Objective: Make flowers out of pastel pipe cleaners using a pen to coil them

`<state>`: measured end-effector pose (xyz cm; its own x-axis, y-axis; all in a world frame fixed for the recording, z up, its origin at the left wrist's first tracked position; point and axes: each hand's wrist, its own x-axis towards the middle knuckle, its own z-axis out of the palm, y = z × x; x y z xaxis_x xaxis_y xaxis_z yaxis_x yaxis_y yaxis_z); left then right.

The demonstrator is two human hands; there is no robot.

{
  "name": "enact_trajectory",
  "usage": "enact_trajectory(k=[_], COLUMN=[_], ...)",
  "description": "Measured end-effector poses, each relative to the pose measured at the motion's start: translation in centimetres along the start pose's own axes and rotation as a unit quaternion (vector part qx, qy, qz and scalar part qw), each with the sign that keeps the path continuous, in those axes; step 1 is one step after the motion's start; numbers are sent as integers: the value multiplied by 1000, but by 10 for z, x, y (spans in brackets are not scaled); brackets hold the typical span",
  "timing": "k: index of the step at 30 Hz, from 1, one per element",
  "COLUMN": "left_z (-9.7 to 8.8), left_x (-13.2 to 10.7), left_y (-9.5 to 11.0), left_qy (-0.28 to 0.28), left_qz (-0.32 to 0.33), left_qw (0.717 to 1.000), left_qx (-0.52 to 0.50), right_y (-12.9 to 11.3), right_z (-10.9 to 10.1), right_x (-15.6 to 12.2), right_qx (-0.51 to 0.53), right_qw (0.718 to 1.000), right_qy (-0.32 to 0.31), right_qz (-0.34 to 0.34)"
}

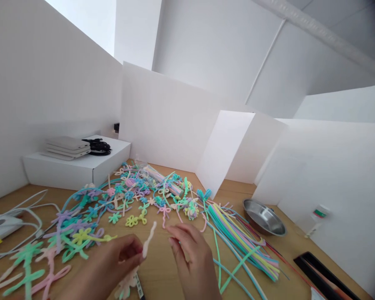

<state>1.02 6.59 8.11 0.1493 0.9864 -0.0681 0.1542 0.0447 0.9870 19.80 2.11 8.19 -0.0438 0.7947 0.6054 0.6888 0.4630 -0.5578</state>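
White partition panels close in a wooden tabletop. At the back left, a flat white box bears a stack of pale, thin cases, with a coiled black cable next to them. Over the near middle of the tabletop, the left hand pinches a short white twisted chenille stem between thumb and fingertips, and its free end points up. The right hand is just beside it, thumb and forefinger parted and nothing visible in its grasp. Beneath the left hand, partly hidden, lie a pale chenille flower and a dark pen with a white label.

Beyond the hands spreads a heap of pastel chenille flowers, some with stems, around a clear-wrapped pack of stems. A small yellow flower lies at its near edge. More stemmed pieces lie to the left, near white cords. To the right, a loose bundle of straight chenille stems slants toward the near edge, with a shiny metal bowl behind it.
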Motion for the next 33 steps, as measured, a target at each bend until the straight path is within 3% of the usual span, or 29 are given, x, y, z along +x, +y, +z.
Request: enact_trajectory(k=[1, 2, 6, 9, 12, 17, 21, 25, 30, 33], left_z=[2, 3, 5, 2, -3, -3, 10, 19, 20, 17], left_x=[-6, -11, -20, -19, -17, -18, -21, -20, -21, -23], left_y=[7, 12, 16, 10, 0, -15, -5, 14, 21, 18], left_qy=[-76, -109, -111, -126, -125, -47, -12, 30, -5, -80], left_qz=[14, 34, 90, 100, 90, 100, 43, -8, -3, 4], left_qw=[996, 989, 976, 971, 977, 990, 998, 986, 989, 991], left_qx=[51, 92, 163, 179, 145, 86, -45, -161, -149, -111], right_y=[-1, -2, -6, -8, -8, -10, -13, -14, -15, -16], right_z=[-1, -3, -9, -12, -14, -13, -8, -6, -10, -13], right_x=[0, -1, -1, -1, 0, 0, -1, -1, -1, -1], right_qx=[-4, -4, 32, 48, 68, 64, 70, 54, 8, -19], right_qw=[1000, 999, 997, 997, 997, 997, 997, 996, 987, 983], right_qy=[1, 0, -16, -14, -13, -12, 8, 45, 86, 85], right_qz=[-21, -39, -71, -54, -23, -40, -42, -47, -134, -160])
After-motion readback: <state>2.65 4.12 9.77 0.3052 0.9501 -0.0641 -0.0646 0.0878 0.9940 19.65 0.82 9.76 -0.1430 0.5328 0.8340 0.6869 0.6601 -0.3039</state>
